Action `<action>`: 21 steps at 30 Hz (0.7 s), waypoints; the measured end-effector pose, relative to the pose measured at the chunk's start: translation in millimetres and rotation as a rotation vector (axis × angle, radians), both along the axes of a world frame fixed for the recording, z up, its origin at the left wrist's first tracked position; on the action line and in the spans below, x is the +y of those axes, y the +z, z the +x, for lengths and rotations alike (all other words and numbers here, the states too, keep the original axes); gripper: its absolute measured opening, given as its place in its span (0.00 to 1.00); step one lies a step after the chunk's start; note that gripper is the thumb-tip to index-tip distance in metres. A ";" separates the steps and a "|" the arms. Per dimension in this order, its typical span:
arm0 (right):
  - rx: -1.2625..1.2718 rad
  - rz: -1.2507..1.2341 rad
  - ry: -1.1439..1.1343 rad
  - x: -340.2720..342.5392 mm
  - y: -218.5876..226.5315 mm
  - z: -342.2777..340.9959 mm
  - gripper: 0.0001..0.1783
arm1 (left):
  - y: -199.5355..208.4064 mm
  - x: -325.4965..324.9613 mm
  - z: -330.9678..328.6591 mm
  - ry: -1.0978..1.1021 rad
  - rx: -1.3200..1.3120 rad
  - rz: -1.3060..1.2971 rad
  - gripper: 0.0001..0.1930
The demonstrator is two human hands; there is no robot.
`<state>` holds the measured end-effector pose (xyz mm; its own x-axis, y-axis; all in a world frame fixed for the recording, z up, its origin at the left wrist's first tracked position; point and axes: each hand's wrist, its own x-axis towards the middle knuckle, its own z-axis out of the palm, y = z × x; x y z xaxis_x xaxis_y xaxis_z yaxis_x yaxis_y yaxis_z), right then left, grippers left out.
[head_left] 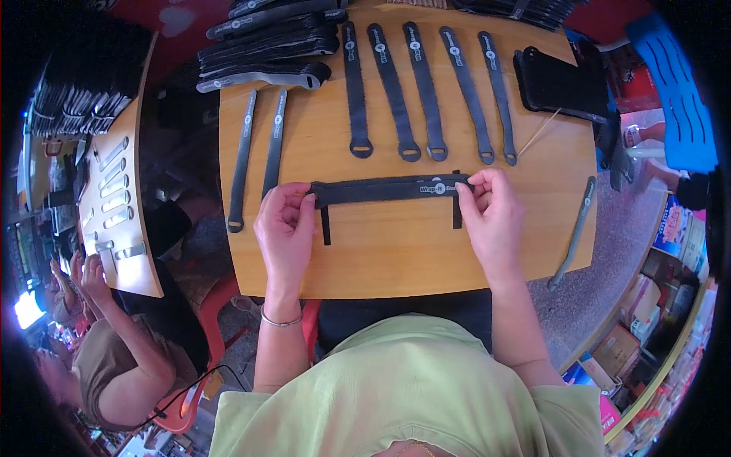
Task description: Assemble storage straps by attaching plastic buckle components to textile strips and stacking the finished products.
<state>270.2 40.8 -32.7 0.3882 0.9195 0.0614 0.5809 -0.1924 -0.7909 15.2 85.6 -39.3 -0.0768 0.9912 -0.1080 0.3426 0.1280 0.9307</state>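
left hand (285, 227) | right hand (491, 213) | both pinch, seemingly, black strap (388, 189) ends

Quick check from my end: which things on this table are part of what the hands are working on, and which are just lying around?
In hand:
- horizontal black strap, pinched by left hand and right hand
- two thin strips under it

Lying about:
- row of ringed straps
- black pad
- strap stack

Bare table (396, 259) lies at 6 o'clock of the held strap (388, 189). At 12 o'clock, five straps (415, 91) block the way. Two thin straps (259, 145) lie at 10 o'clock; one strip (575, 228) at 3 o'clock.
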 end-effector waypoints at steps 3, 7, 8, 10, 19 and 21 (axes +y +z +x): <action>-0.024 0.012 0.008 -0.8 1.2 -0.2 0.11 | 0.2 -0.4 1.0 0.002 0.012 0.015 0.04; -0.111 -0.033 0.012 -1.6 5.6 2.2 0.12 | -2.3 -2.2 1.9 -0.015 0.029 0.079 0.06; -0.032 -0.062 0.015 -1.2 3.7 4.4 0.12 | -0.6 -3.4 2.7 -0.018 0.027 0.083 0.06; 0.043 -0.085 0.013 -3.7 8.2 10.2 0.12 | 2.9 -3.4 4.1 0.016 0.070 0.085 0.08; -0.546 -0.149 -0.215 -81.7 26.8 146.3 0.18 | 9.7 -26.9 0.4 -0.015 -0.060 0.257 0.12; -0.562 -0.171 -0.245 -96.9 20.3 160.1 0.20 | 12.7 -33.5 7.5 -0.074 -0.066 0.255 0.13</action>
<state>430.3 -56.1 -12.5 0.5399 0.8228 0.1776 0.8215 -0.4690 -0.3244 22.7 52.0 -26.6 -0.0045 0.9896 0.1439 0.2799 -0.1369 0.9502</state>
